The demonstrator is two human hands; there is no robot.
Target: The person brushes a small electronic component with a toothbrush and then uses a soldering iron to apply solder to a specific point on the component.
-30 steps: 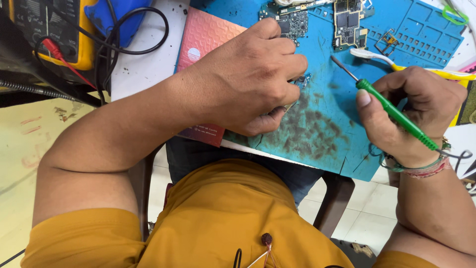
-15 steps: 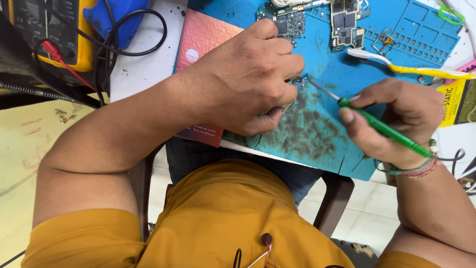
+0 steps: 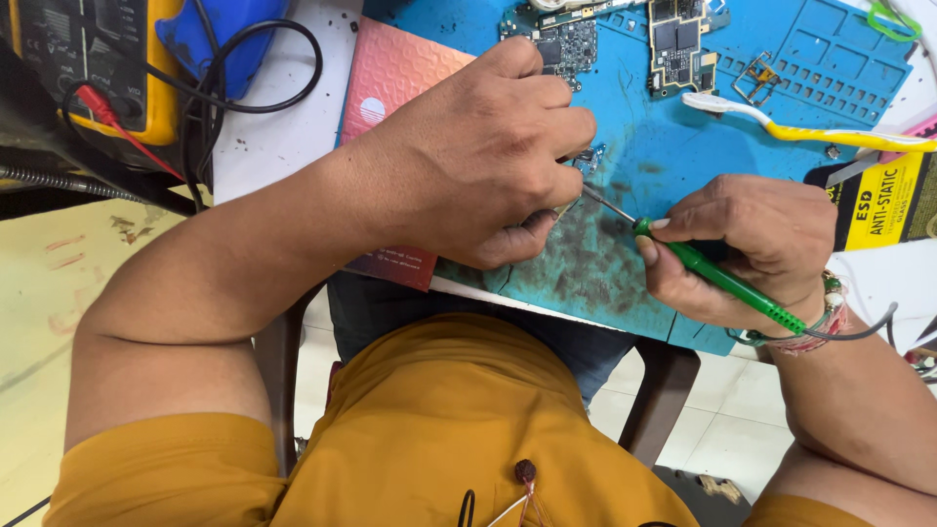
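Note:
My left hand [image 3: 478,156] rests curled on the blue work mat [image 3: 673,137], fingers closed over something small that is hidden beneath them. My right hand [image 3: 752,244] grips a green-handled soldering iron [image 3: 727,283] like a pen. Its thin metal tip [image 3: 605,203] points left and reaches right up to the fingers of my left hand. A grey cable runs from the iron's back end past my wrist, which wears beaded bracelets [image 3: 830,312].
Two bare circuit boards [image 3: 566,39] [image 3: 678,39] lie at the mat's far side. A yellow-and-white toothbrush [image 3: 810,127] lies to the right. A pink booklet [image 3: 390,78] sits under my left wrist. A yellow multimeter [image 3: 98,59] with red and black leads stands far left.
My right hand has moved left and down with the soldering iron, bringing its tip from above the mat to the fingers of my left hand. The left hand stayed put.

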